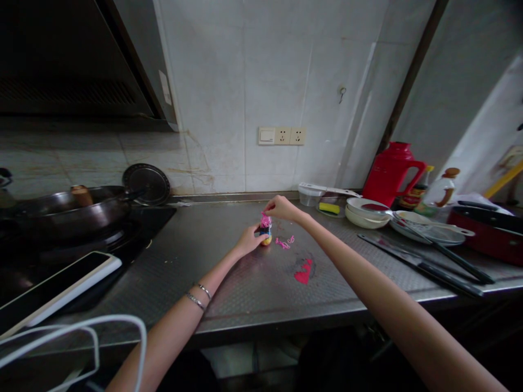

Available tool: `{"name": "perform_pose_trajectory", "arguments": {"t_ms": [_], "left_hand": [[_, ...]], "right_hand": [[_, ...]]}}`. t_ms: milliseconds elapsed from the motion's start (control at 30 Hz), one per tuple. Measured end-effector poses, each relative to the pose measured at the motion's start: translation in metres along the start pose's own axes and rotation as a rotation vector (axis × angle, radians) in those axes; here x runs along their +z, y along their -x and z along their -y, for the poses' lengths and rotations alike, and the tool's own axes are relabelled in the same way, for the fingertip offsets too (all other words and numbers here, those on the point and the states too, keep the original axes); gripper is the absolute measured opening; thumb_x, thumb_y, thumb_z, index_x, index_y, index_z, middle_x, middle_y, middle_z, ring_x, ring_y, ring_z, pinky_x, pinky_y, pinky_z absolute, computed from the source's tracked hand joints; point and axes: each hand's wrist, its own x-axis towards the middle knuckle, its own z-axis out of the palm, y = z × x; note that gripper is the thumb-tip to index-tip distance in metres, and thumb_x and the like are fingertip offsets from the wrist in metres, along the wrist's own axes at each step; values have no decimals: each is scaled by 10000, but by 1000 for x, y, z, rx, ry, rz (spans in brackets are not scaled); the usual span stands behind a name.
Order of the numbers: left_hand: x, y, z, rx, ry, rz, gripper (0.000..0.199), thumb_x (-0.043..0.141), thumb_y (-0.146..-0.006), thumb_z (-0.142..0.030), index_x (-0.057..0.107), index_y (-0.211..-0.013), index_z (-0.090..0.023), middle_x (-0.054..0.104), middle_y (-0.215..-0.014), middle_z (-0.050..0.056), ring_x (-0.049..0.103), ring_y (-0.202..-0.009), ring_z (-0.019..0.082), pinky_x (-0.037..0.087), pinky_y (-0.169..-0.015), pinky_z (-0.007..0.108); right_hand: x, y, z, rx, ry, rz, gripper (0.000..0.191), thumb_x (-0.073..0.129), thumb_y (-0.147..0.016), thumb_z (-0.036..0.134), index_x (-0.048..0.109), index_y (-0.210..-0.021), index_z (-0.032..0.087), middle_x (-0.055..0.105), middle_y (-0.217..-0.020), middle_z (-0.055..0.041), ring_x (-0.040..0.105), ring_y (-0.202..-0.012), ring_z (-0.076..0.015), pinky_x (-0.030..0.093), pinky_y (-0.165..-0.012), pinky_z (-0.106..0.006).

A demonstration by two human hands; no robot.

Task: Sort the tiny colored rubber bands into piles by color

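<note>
My left hand (250, 239) is wrapped around a small jar (266, 239) that stands upright on the steel counter, with a dark label and something yellowish low down. Bright pink stringy material (266, 221) covers the jar's top. Above it, my right hand (281, 208) pinches a bit of this pink material between thumb and fingertips. Just right of the jar lie loose pink strands (283, 243), looped like thin bands. Nearer the front edge is a flat, ragged red piece (303, 272); what it is made of cannot be told.
On the left, a wok (73, 212) sits on the stove, near a white-edged device (61, 288) and white cable (141, 332). At right are a knife (425, 267), stacked bowls (368, 212), a red thermos jug (392, 174), a yellow sponge (329, 208) and a red pot (490, 234).
</note>
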Motion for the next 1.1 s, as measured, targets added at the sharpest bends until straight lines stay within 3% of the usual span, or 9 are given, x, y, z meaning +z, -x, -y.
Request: {"name": "perform_pose_trajectory", "arguments": {"t_ms": [333,500,600,700,800,933,1100], "left_hand": [[1,0,3,-15,4,-2,367,586,-705,-217,563,-1067,-162,624,-1044,70,580,-944,192,420,-873,334],[3,-2,9,-14,38,-13,373,599,-698,-214,563,-1065,-156,619,-1054,78,577,-953,195,412,-890,346],[3,-2,11,-11,60,-12,378,606,-695,-214,564,-1064,-144,621,-1049,83,579,-947,194,412,-893,346],[3,-2,11,-13,59,-17,390,615,-693,-234,565,-1067,-136,619,-1054,91,575,-955,202,414,-892,349],[2,-2,10,-24,45,-23,402,626,-684,-255,570,-1063,-130,618,-1054,100,573,-962,211,418,-888,350],[1,-2,10,-34,33,-17,412,631,-680,-268,573,-1064,-133,614,-1063,103,572,-968,213,421,-887,343],[2,-2,10,-33,40,-20,420,628,-681,-260,567,-1077,-135,615,-1065,100,569,-974,214,407,-905,360]], "right_hand": [[-9,6,-4,10,73,-13,266,508,-700,273,689,-729,81,637,-641,-36,543,-629,-113,349,-540,-168],[-8,9,-22,6,52,-72,224,490,-712,215,673,-793,115,660,-755,-35,567,-696,-116,385,-613,-168],[2,18,-44,122,94,44,186,518,-670,168,665,-769,113,664,-757,-55,584,-689,-126,404,-602,-168],[18,31,-71,331,87,200,210,508,-675,187,659,-799,108,654,-663,-62,576,-539,-119,407,-497,-173],[34,43,-95,449,87,206,228,489,-670,165,660,-808,101,647,-626,-68,560,-467,-111,400,-452,-169],[45,52,-113,455,101,185,228,481,-637,106,672,-762,97,656,-669,-74,587,-546,-115,395,-485,-151],[49,56,-116,405,57,197,296,446,-605,53,683,-773,113,660,-669,-51,589,-599,-112,386,-507,-136]]}}
